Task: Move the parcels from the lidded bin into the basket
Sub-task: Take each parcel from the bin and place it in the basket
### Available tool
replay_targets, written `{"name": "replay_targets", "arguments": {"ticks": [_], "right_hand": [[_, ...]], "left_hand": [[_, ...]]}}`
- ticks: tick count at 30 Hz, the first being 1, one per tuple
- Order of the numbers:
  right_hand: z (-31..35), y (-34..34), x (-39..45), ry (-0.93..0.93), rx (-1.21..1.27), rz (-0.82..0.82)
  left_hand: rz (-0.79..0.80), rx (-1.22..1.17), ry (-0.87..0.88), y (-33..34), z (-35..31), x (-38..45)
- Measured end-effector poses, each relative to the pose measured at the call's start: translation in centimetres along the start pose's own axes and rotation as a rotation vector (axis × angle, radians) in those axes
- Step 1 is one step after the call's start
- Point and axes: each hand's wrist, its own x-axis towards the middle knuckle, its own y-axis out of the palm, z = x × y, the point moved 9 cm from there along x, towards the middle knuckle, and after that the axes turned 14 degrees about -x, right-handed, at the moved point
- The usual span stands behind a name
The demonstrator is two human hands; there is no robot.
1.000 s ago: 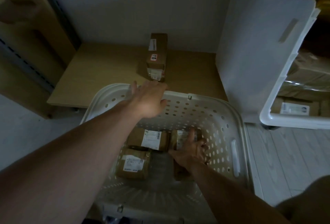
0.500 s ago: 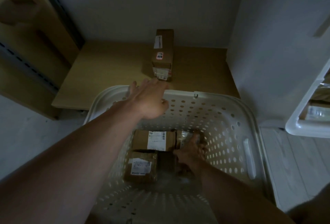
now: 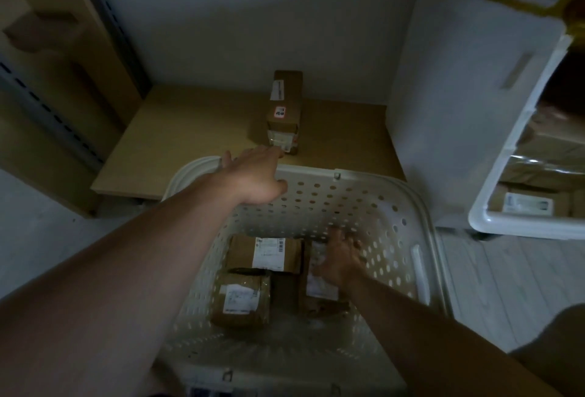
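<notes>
A white perforated basket (image 3: pixel 389 206) stands on the floor below me with three brown parcels in it. One labelled parcel (image 3: pixel 266 254) lies at the back, a second (image 3: pixel 242 300) in front of it, and a third (image 3: pixel 319 292) at the right. My right hand (image 3: pixel 340 255) hovers with spread fingers just over that right parcel, holding nothing. My left hand (image 3: pixel 253 175) rests flat with straight fingers on the basket's far rim. The white bin (image 3: pixel 493 149) stands at the right, open side toward me, with wrapped parcels (image 3: pixel 528 203) inside.
A long brown box (image 3: pixel 285 108) stands on a low wooden platform (image 3: pixel 190 130) behind the basket. Wooden shelving (image 3: pixel 57 58) runs along the left. Pale floor boards (image 3: pixel 506 276) lie to the right of the basket.
My right hand has lifted off the right parcel and opened its fingers. The view has swung back right, showing the bin's open side again. My left hand stays on the rim.
</notes>
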Motion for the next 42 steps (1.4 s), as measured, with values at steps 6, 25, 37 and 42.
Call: {"name": "replay_targets", "arguments": {"ticks": [6, 25, 37, 42], "right_hand": [[5.0, -9.9, -7.5, -0.475, -0.263, -0.409], [-0.1, -31.9, -26.0, -0.572, 0.113, -1.045], [-12.1, -33.3, -23.0, -0.254, 0.017, -1.019], [-13.9, -32.8, -18.0, -0.276, -0.296, -0.904]], "left_hand": [[-0.031, -0.076, 0.095, -1.0, -2.4, -2.1], [-0.274, -0.377, 0.626, -5.8, -16.1, -12.9], [-0.220, -0.419, 0.694, -2.2, -23.4, -10.7], [-0.242, -0.456, 0.641, -1.8, -24.0, -8.9]]}}
